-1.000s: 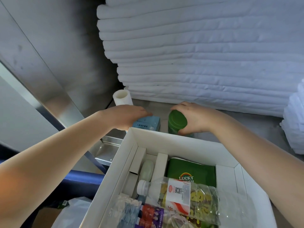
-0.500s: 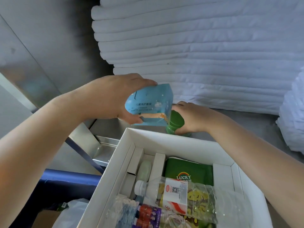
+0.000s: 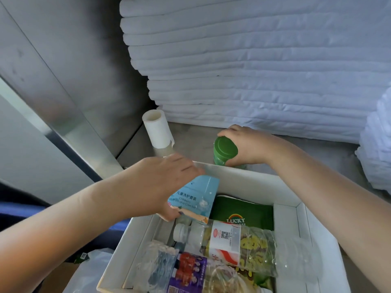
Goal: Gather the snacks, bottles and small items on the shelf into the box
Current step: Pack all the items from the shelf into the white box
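Observation:
My left hand (image 3: 160, 182) grips a light blue children's wash packet (image 3: 196, 197), held tilted inside the far left part of the white box (image 3: 254, 182). My right hand (image 3: 247, 142) is closed around a green-capped bottle (image 3: 225, 150) that stands on the metal shelf (image 3: 317, 153) just behind the box's far wall. The box holds a green Lucky snack bag (image 3: 243, 212), a clear bottle with a white cap (image 3: 228, 240) lying on its side, and a purple-labelled bottle (image 3: 190, 271). A white-capped tube bottle (image 3: 157, 132) stands on the shelf at the left.
A tall stack of folded white linen (image 3: 254, 70) fills the back of the shelf, with more white cloth (image 3: 378, 149) at the right. A metal side wall (image 3: 63, 70) rises on the left. A white plastic bag (image 3: 88, 271) lies below the box's left side.
My left hand has lifted the blue packet off the shelf and brought it down into the box. My right hand stays on the green-capped bottle.

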